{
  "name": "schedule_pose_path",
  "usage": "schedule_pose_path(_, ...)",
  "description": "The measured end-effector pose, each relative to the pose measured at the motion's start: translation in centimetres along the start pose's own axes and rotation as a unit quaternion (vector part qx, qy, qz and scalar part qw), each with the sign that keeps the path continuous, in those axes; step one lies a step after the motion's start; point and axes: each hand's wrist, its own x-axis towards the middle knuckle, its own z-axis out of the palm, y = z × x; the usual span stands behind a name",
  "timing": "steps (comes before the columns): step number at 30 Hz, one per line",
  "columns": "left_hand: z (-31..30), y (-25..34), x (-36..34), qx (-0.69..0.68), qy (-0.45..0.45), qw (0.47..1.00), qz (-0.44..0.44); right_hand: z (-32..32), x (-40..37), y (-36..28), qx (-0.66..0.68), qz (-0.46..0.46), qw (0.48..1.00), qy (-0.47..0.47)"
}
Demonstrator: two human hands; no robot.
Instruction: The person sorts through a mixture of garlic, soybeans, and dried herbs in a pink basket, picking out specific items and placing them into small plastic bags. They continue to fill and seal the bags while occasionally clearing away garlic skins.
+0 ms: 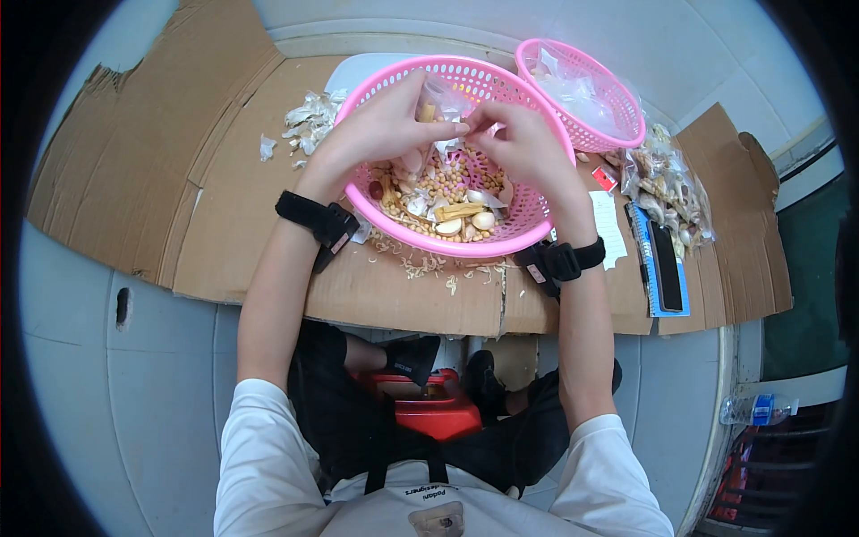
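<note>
Over a large pink perforated basket, my left hand is closed on a small clear plastic bag with pale yellowish pieces inside. My right hand meets it from the other side, its thumb and fingers pinched at the bag's edge close to my left thumb tip. Below both hands, the basket holds many round beige beans, peeled garlic cloves, a yellowish dried stick and a dark red date-like piece. My fingers partly hide the bag.
A smaller pink basket with clear plastic bags stands behind at the right. Papery peelings lie left, with scraps along the cardboard front edge. On the right are a filled clear bag, a phone on a blue notebook, and paper.
</note>
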Motion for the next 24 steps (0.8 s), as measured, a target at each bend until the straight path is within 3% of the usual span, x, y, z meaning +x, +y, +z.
schedule_pose_path(2, 0.0, -0.5, 0.3, 0.004, 0.007, 1.000, 0.015, 0.2, -0.1, 0.6, -0.038, -0.022, 0.999, -0.020)
schedule_pose_path(4, 0.0, -0.3, 0.3, 0.007, 0.014, 0.999, 0.031, 0.2, -0.2, 0.6, -0.065, 0.024, 0.994, -0.090)
schedule_pose_path(7, -0.2, 0.2, -0.1, -0.007, -0.008, 1.000, -0.005, -0.2, -0.4, -0.5, -0.066, 0.075, 0.987, -0.123)
schedule_pose_path(10, -0.2, 0.3, -0.2, -0.005, -0.009, 1.000, -0.003, -0.1, -0.3, -0.4, -0.056, 0.070, 0.984, -0.153)
schedule_pose_path(20, -0.2, 0.2, -0.1, -0.007, -0.015, 1.000, -0.004, -0.2, -0.4, -0.9, -0.045, 0.104, 0.979, -0.171)
schedule_pose_path(24, -0.1, 0.3, -0.2, -0.010, -0.007, 1.000, 0.003, 0.0, -0.5, -1.2, -0.022, 0.090, 0.987, -0.131)
